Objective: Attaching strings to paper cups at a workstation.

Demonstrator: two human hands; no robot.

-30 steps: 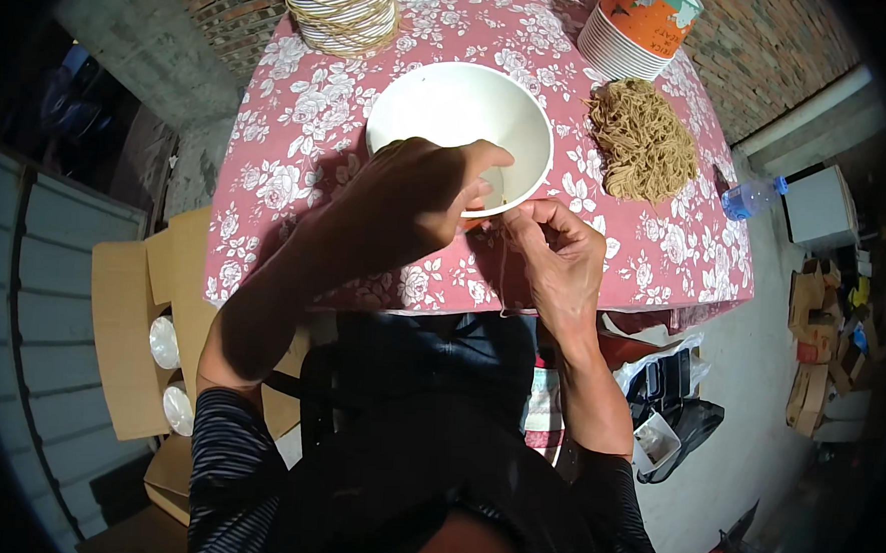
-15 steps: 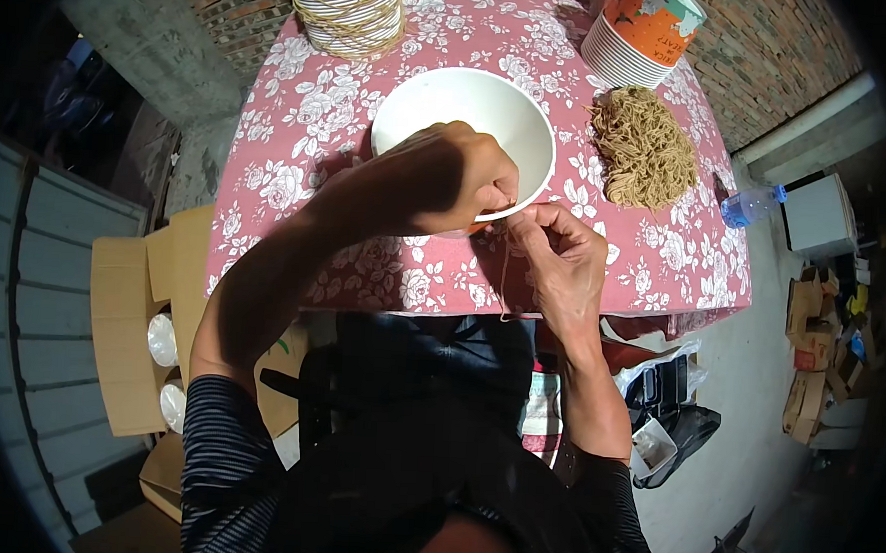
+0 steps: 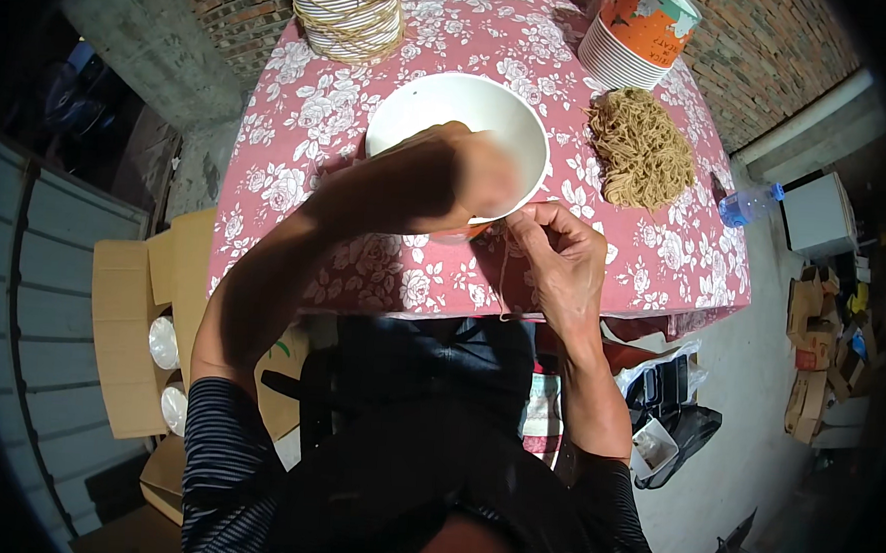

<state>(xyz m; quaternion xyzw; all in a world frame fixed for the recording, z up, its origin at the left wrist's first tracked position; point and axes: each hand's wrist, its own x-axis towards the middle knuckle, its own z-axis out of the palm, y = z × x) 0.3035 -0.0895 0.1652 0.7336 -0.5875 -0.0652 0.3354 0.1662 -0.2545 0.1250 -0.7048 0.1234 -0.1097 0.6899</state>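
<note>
A paper bucket, white inside with some orange outside, stands open-side up on the flowered tablecloth in front of me. My left hand is over its near rim, smeared by motion, so its fingers and anything in them cannot be made out. At the rim's near right, my right hand has thumb and forefinger pinched together on a thin string. The string's loose end hangs down toward the table edge. To the right lies a heap of tan twine pieces.
At the back left stands a stack of buckets wound with twine. Another bucket stack, orange and green, is at the back right. A plastic bottle is off the table's right side. Open cardboard boxes are at my left.
My left hand has blurred into motion over the rim. The right hand keeps its pinch in nearly the same place. The bucket appears slightly lower and further left in view.
</note>
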